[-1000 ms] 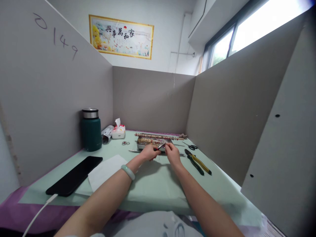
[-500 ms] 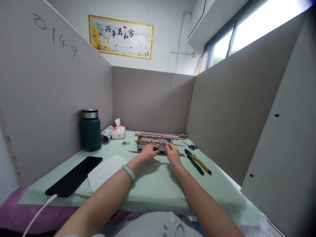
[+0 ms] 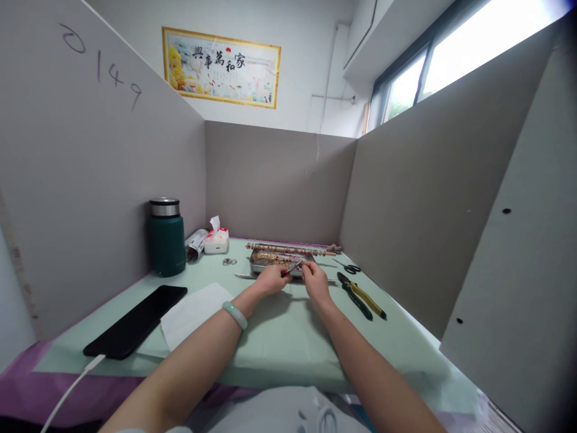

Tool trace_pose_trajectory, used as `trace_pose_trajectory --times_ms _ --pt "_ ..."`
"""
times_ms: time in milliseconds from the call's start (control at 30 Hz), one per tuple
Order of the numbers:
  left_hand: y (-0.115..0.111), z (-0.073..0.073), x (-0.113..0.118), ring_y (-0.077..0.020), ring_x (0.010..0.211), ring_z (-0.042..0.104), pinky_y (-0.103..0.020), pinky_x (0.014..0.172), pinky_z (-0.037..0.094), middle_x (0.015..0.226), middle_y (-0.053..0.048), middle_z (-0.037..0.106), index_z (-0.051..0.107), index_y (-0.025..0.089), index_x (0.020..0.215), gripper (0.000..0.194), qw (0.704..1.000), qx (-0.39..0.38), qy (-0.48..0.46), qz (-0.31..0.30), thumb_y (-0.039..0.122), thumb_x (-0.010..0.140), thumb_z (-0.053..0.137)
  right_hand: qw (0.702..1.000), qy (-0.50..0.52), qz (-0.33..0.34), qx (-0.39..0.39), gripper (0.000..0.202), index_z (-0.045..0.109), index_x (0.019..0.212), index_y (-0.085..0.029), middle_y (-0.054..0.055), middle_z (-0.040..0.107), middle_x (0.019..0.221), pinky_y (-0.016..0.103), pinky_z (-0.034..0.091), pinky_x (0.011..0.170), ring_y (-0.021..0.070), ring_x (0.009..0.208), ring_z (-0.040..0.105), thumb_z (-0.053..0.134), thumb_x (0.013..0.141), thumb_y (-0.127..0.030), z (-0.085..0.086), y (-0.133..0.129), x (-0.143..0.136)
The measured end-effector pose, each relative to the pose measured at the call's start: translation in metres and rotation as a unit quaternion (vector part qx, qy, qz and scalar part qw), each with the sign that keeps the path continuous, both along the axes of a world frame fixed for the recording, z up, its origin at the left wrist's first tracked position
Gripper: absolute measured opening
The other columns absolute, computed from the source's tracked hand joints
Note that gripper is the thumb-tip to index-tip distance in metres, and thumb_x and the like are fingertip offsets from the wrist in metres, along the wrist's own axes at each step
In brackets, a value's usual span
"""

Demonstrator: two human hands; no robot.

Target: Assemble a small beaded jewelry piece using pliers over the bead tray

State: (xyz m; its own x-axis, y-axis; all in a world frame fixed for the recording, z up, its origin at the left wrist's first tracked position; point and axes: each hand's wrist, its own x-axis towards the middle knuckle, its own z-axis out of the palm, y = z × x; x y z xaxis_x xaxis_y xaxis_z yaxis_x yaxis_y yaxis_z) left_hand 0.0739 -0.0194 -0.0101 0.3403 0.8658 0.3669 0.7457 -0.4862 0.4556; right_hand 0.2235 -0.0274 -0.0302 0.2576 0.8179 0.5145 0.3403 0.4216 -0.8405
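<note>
Hands [image 3: 271,279] barely shifted, left gripping slim tool [image 3: 293,268]

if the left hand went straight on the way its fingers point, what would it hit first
Most likely the right hand, just across a small gap; the tool in the left hand reaches that way too. Depth is hard to judge from this one view.

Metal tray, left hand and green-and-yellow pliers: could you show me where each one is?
Metal tray [image 3: 260,270]: head view, on its near wall.
Left hand [image 3: 272,279]: head view, on the back of the hand.
Green-and-yellow pliers [image 3: 366,297]: head view, on the yellow handle.
</note>
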Motion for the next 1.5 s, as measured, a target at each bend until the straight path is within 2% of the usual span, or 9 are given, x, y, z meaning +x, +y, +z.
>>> trace_pose_trajectory --times_ms 167,233,367,500,667,867,1167,1300,1500 --pt "0.002 -0.002 0.0 -0.0132 0.057 0.05 -0.023 0.055 0.031 0.058 -0.002 0.058 0.067 0.017 0.071 0.024 1.0 0.015 0.005 0.008 0.034 0.077 0.05 1.0 0.003 -0.001 0.0 0.027 0.059 0.071 -0.019 -0.001 0.053 0.052 0.026 0.033 0.052 0.0159 0.054 0.045 0.045 0.073 -0.042 0.0 0.0 0.0" --pt "0.0 0.0 0.0 -0.0122 0.053 0.049 -0.022 0.053 0.032 0.054 -0.001 0.056 0.065 0.016 0.069 0.023 1.0 -0.014 -0.019 -0.001 0.033 0.076 0.051 1.0 0.024 0.017 -0.008 0.024 0.057 0.07 -0.019 -0.002 0.05 0.05 0.025 0.032 0.05 0.0141 0.051 0.043 0.046 0.072 -0.041 0.001 -0.001 -0.001" --pt "-0.006 0.005 -0.001 -0.0102 0.039 0.043 -0.022 0.046 0.033 0.043 0.003 0.048 0.059 0.016 0.065 0.024 0.987 -0.125 -0.092 -0.051 0.034 0.075 0.049 0.989 0.108 0.095 -0.039 0.02 0.052 0.071 -0.019 -0.007 0.04 0.045 0.022 0.025 0.043 0.0091 0.041 0.031 0.049 0.071 -0.039 0.006 -0.005 -0.003" --pt "-0.006 0.005 -0.003 -0.0092 0.036 0.041 -0.021 0.042 0.032 0.041 0.004 0.045 0.053 0.016 0.058 0.026 0.978 -0.148 -0.125 -0.078 0.037 0.074 0.051 0.977 0.153 0.134 -0.065 0.021 0.05 0.073 -0.019 -0.008 0.037 0.044 0.021 0.017 0.039 0.0066 0.038 0.024 0.052 0.069 -0.04 0.01 -0.007 -0.005" --pt "0.0 0.001 -0.002 -0.0095 0.036 0.042 -0.022 0.043 0.034 0.039 0.004 0.044 0.054 0.016 0.058 0.027 0.985 -0.118 -0.114 -0.051 0.037 0.075 0.05 0.984 0.127 0.112 -0.05 0.024 0.053 0.074 -0.018 -0.007 0.04 0.046 0.021 0.022 0.04 0.0073 0.04 0.029 0.053 0.07 -0.042 0.008 -0.007 -0.006" --pt "0.001 0.0 -0.001 -0.0103 0.04 0.045 -0.022 0.044 0.034 0.043 0.004 0.047 0.061 0.015 0.067 0.026 0.99 -0.104 -0.095 -0.028 0.035 0.076 0.049 0.992 0.088 0.085 -0.034 0.024 0.055 0.074 -0.018 -0.005 0.042 0.047 0.022 0.027 0.043 0.0094 0.043 0.033 0.05 0.072 -0.041 0.004 -0.003 -0.004" --pt "-0.005 0.004 0.0 -0.0125 0.054 0.051 -0.022 0.054 0.034 0.059 -0.001 0.061 0.068 0.015 0.078 0.025 0.998 -0.044 -0.028 -0.03 0.033 0.075 0.051 0.999 -0.035 -0.012 0.003 0.027 0.057 0.072 -0.019 0.0 0.056 0.058 0.025 0.033 0.055 0.0151 0.056 0.045 0.045 0.075 -0.042 0.0 -0.001 0.0" --pt "-0.002 0.001 0.0 -0.0126 0.054 0.05 -0.022 0.054 0.032 0.059 -0.002 0.061 0.069 0.015 0.076 0.027 1.0 -0.02 -0.007 -0.021 0.034 0.077 0.049 0.995 -0.084 -0.044 0.018 0.028 0.059 0.072 -0.019 0.002 0.06 0.065 0.026 0.035 0.059 0.017 0.061 0.05 0.043 0.076 -0.042 0.006 -0.009 0.0" --pt "0.003 -0.002 0.0 -0.0123 0.054 0.047 -0.022 0.054 0.03 0.056 -0.002 0.058 0.068 0.016 0.07 0.028 1.0 0.013 0.015 0.003 0.036 0.078 0.05 0.994 -0.094 -0.048 0.018 0.029 0.059 0.072 -0.019 0.002 0.06 0.065 0.026 0.035 0.059 0.0171 0.062 0.05 0.041 0.077 -0.041 0.006 -0.01 0.0"
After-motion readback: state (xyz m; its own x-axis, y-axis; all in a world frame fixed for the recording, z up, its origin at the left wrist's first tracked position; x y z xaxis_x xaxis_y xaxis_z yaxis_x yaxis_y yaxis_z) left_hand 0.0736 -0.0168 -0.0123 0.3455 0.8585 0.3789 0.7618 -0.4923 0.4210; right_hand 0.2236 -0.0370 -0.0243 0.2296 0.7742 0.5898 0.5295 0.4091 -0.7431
